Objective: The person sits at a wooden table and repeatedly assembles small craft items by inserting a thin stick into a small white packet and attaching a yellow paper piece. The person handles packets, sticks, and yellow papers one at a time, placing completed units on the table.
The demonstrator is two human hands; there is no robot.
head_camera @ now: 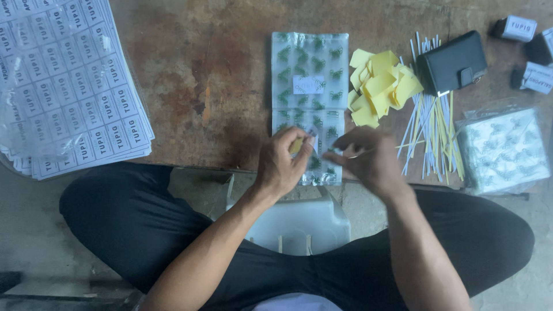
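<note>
Left hand (pixel 282 164) pinched small yellow slip (pixel 296 146) between thumb and fingers, held up for peeling. Right hand (pixel 366 161) blurred, fingers bunched just beside it, grip unclear. Both hovered over bag (pixel 310 69) on counter (pixel 207 86). Yellow pile (pixel 383 86) beyond right hand, within reach.

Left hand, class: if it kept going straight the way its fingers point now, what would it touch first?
The left hand points right, toward the right hand, so it would probably meet that hand's fingertips first, just above the clear printed packet lying under both. The gap between them is small, and depth is hard to judge from above.
</note>
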